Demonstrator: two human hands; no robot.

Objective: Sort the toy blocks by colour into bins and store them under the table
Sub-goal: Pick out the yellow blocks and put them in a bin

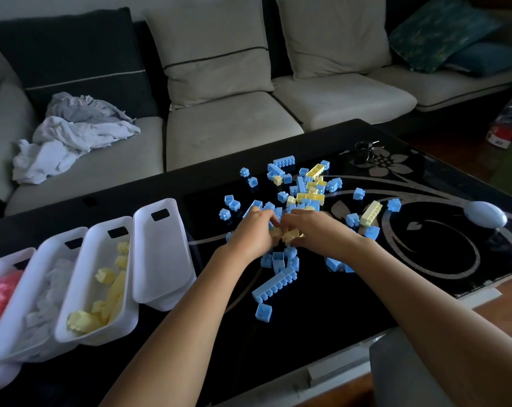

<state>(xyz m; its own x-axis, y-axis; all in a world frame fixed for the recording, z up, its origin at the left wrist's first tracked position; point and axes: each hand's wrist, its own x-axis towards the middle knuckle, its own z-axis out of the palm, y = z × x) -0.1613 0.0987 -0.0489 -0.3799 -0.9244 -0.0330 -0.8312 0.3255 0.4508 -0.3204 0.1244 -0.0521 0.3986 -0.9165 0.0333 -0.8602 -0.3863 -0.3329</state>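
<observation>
as left hand (pixel 253 230), right hand (pixel 319 230) pinch blocks (pixel 287 235)

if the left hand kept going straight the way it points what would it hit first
Probably the pile of blue and yellow blocks just beyond the left hand; the right hand sits close beside that line.

Edge cuts pink bin (pixel 5 261) at 8 o'clock; left hand (pixel 253 233) and right hand (pixel 319 230) fingertips hidden among blocks (pixel 288 235).
</observation>
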